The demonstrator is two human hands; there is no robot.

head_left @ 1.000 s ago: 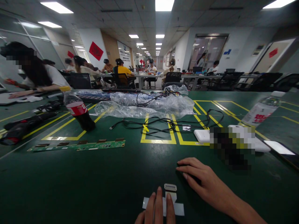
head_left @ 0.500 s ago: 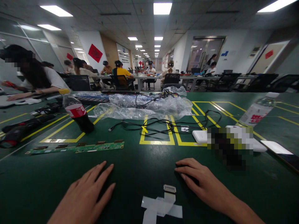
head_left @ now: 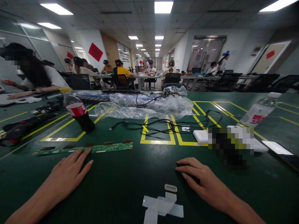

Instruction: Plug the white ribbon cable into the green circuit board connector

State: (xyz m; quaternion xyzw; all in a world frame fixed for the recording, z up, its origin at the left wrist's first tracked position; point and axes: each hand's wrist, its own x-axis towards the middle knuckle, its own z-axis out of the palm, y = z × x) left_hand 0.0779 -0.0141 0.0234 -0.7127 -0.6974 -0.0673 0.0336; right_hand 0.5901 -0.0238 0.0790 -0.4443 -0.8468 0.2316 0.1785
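Note:
My left hand [head_left: 68, 172] lies palm down with its fingers stretched out, their tips at the near edge of a long green circuit board [head_left: 116, 147]. Whether the fingertips press on the board cannot be made out. My right hand [head_left: 201, 175] rests on the green tabletop, slightly curled, fingers apart and nothing in them. Between the hands, nearer to me, lies a folded white flat ribbon cable [head_left: 161, 205] with a connector [head_left: 170, 188] at its far end.
A cola bottle [head_left: 79, 113] stands beyond the board. Black cables [head_left: 151, 126] and clear plastic wrap [head_left: 149, 107] lie across the middle. To the right are a white case [head_left: 200, 136], a clear bottle [head_left: 259, 110] and a phone [head_left: 280, 151]. A co-worker [head_left: 50, 71] sits at left.
My left hand has moved left and away from me, up to the circuit board. The board has shifted slightly to the right. My right hand has stayed in place.

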